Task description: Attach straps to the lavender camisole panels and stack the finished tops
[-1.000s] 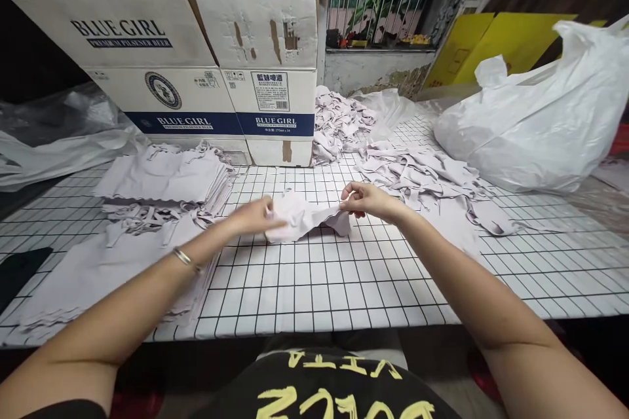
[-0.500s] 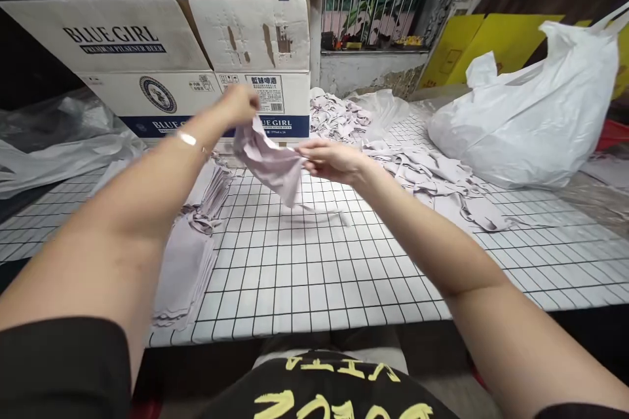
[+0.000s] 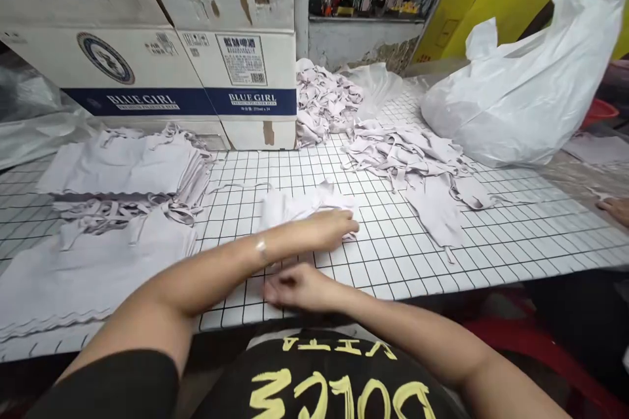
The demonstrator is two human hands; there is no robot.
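A pale lilac camisole-like garment (image 3: 295, 204) with thin straps lies on the gridded tabletop in front of me, partly hidden under my left forearm. My left hand (image 3: 330, 229) reaches across it, fingers curled down on its right end. Closer to the front edge, my right hand (image 3: 297, 287) is below the left forearm, its fingers pinched by the garment's near side; blur hides the exact grip. Left of my hands lie neat stacks of matching garments (image 3: 122, 167), straps bunched between them. To the right is a loose heap of similar pieces (image 3: 413, 157).
A white and blue beer carton (image 3: 255, 65) stands behind the stacks. Beside it lies another lilac pile (image 3: 327, 101). A full white plastic bag (image 3: 515, 98) sits at the right back, near a red basin (image 3: 599, 112). Another person's hand (image 3: 616, 209) shows at the right edge.
Both hands have come down and nearer from mid-air, laying the garment on the table. My left hand has crossed to the right over the right hand. The view has tilted down.
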